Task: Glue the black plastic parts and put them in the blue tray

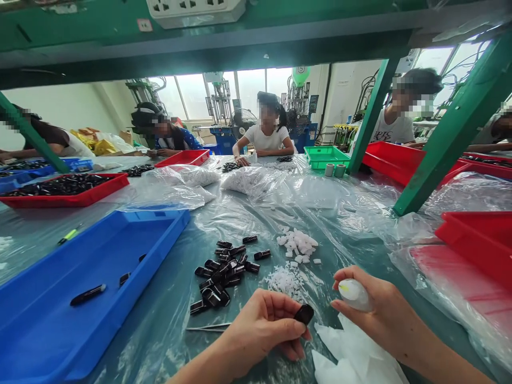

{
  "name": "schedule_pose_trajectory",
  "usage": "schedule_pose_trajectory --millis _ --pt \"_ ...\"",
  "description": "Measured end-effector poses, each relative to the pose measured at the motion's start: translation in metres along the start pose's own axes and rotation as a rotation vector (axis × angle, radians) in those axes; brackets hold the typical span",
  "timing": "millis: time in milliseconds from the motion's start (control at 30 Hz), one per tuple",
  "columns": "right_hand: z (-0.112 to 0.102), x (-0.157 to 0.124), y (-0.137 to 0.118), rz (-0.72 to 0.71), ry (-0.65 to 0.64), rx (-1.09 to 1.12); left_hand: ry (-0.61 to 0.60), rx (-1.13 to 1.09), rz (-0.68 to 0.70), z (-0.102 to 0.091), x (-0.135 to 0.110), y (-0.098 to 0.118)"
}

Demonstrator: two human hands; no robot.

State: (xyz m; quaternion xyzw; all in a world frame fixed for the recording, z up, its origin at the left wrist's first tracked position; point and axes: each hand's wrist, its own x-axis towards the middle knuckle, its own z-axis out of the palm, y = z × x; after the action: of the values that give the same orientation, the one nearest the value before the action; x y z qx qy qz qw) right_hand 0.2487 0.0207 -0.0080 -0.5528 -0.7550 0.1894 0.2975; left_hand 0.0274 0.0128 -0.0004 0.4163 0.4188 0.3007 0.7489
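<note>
My left hand (272,325) is closed, pinching a small glossy black plastic piece (304,314) between thumb and fingers. To its right, my right hand (374,309) is wrapped round a small whitish squeeze bottle (355,295) with a yellowish spot at its end. The bottle and the black piece are apart. Beyond my left hand lies a loose heap of similar black pieces (220,277). Metal tweezers (206,327) lie beside my left wrist, partly hidden by it. Small white pads (298,244) and fine white bits (286,281) form two piles ahead. Crumpled white tissue (344,346) lies under my right hand.
A blue tray (120,320) with a few black pieces stands at left, a red tray (80,201) full of them behind it. Plastic film covers the table. A red bin (480,240) and green post (448,128) stand right; a green shelf (280,40) hangs overhead. Several co-workers sit opposite.
</note>
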Motion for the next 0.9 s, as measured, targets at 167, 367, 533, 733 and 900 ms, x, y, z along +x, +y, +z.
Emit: schedule_pose_trajectory --millis 167,367,533,733,900 --pt "-0.005 0.005 0.015 -0.378 0.203 -0.205 -0.027 -0.035 0.012 0.001 -0.001 -0.002" --pt "-0.007 0.006 0.017 -0.544 0.275 -0.449 -0.085 -0.045 0.023 0.000 -0.001 -0.003" --pt "-0.008 0.005 0.009 -0.544 0.297 -0.485 -0.114 -0.020 0.040 -0.004 0.001 -0.006" --pt "-0.006 0.005 0.008 -0.537 0.307 -0.496 -0.141 0.001 0.026 -0.004 0.000 -0.006" --pt "-0.005 0.004 0.008 -0.552 0.341 -0.484 -0.163 0.021 0.021 -0.003 0.000 -0.005"
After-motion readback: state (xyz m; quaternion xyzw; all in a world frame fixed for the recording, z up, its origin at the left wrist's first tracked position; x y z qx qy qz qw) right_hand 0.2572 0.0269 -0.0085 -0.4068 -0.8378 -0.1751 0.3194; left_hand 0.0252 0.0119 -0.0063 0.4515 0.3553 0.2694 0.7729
